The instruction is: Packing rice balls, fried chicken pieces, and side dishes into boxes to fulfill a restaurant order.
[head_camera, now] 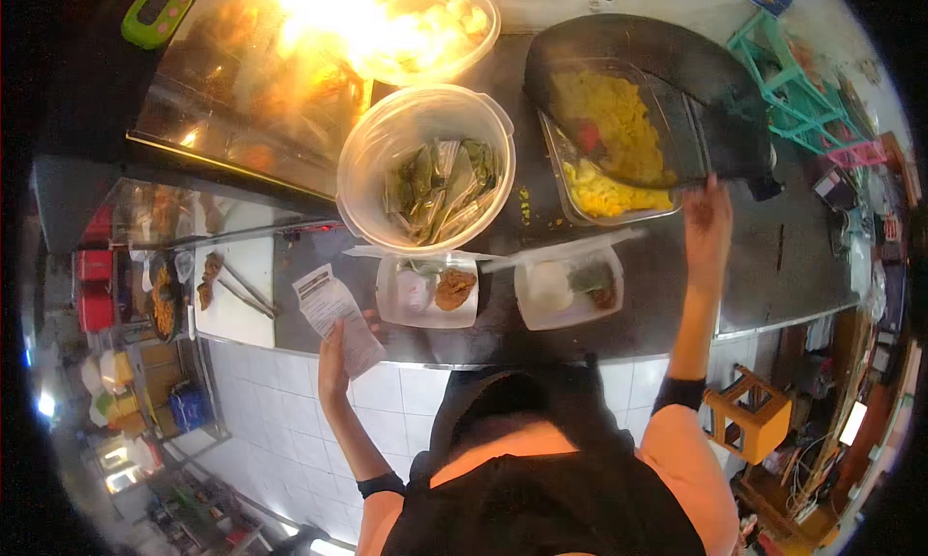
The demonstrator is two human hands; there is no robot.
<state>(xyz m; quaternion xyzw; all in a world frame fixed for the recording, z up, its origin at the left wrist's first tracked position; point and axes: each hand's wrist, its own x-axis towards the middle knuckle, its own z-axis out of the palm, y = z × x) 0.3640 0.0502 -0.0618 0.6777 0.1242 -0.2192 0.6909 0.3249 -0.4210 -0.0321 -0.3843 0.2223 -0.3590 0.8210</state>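
Observation:
My left hand (332,360) holds a printed paper slip (337,317) near the counter's front edge. My right hand (708,211) pinches the near edge of a dark, partly see-through cover (696,70), which is tilted over a clear tray (569,204) of yellow food (612,190). In front of me stand two opened white takeaway boxes. The left box (388,317) has a brown fried piece (455,289) and a pale wrapped portion (413,291); the right box (533,320) has a white mound (551,284) beside green and brown food.
Behind the boxes stands a clear tub (355,193) of green leaf-like pieces. A glass display case (239,99), partly lost in glare, and another food tub (489,26) are at the back. Tongs (246,289) lie on a white board (232,317) at left; a teal basket (797,92) sits far right.

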